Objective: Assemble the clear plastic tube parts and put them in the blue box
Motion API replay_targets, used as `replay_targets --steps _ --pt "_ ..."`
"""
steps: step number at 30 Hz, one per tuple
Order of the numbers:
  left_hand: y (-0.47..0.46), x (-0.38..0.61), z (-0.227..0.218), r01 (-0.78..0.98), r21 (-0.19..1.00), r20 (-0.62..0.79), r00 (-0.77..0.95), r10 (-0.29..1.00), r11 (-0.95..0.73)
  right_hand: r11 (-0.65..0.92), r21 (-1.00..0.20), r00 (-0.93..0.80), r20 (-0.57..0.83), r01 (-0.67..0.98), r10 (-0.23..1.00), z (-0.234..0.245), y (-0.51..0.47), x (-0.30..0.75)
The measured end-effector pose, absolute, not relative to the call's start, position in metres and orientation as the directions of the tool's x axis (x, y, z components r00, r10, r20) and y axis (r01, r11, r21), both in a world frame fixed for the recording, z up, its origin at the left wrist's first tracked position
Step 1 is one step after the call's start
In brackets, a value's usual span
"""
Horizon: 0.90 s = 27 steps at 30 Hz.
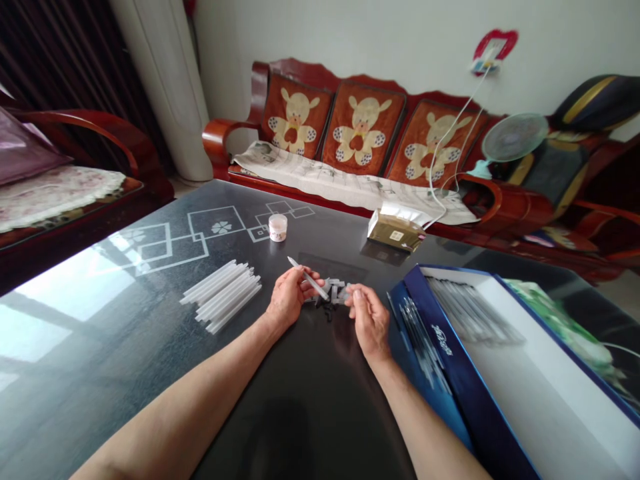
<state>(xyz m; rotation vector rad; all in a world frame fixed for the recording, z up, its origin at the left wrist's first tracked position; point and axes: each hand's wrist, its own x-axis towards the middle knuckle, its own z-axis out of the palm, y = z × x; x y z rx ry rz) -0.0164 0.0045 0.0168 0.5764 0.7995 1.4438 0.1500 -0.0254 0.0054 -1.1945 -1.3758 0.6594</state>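
My left hand (293,293) holds a slim white pen (313,283) between thumb and fingers, slanting from upper left to lower right. My right hand (369,319) is closed in a pinch on a small translucent piece, perhaps a pen cap (345,292), partly hidden by the fingers. Between the hands lies a small pile of clear pieces (334,285) and black pieces (328,309) on the dark table. Left of my left hand, several frosted white pen barrels (225,293) lie side by side. Thin pen refills (423,340) rest on a blue surface to the right.
A blue box (560,393) with a white inside stands at the right, with several finished-looking pens (475,310) in it. Further back on the glossy table (240,407) are a small round tub (277,228) and a tissue pack (397,229). A wooden sofa (220,140) stands behind.
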Motion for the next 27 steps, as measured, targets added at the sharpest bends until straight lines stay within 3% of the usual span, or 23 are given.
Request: replay_targets --steps 2,5,7,10,14,22,25,27 --pt "0.006 -0.018 0.017 -0.620 0.783 -0.125 -0.077 0.989 0.051 0.413 -0.784 0.187 0.542 0.463 0.819 0.005 -0.023 0.156" --pt "0.004 -0.018 0.015 -0.428 0.898 0.026 -0.176 0.984 -0.100 0.465 -0.551 0.011 0.653 0.693 0.757 0.005 -0.021 0.160" --pt "0.000 -0.017 0.014 -0.167 0.960 0.186 -0.230 0.955 -0.227 0.472 -0.435 -0.110 0.636 0.767 0.764 0.005 -0.023 0.159" --pt "-0.007 -0.017 0.013 0.210 0.907 0.405 -0.205 0.891 -0.365 0.448 -0.315 -0.206 0.577 0.837 0.790 0.005 -0.026 0.155" --pt "-0.012 -0.016 0.011 0.415 0.775 0.554 -0.084 0.828 -0.476 0.402 -0.207 -0.248 0.520 0.892 0.817 0.006 -0.029 0.154" --pt "-0.013 -0.014 0.005 0.616 0.592 0.618 0.065 0.783 -0.519 0.405 -0.181 -0.266 0.512 0.896 0.817 0.007 -0.029 0.153" --pt "-0.013 -0.014 0.004 0.657 0.544 0.635 0.084 0.768 -0.522 0.415 -0.271 -0.212 0.554 0.868 0.805 0.006 -0.028 0.153" --pt "-0.013 -0.014 0.003 0.686 0.507 0.633 0.114 0.766 -0.521 0.441 -0.417 -0.120 0.605 0.795 0.787 0.006 -0.027 0.153"
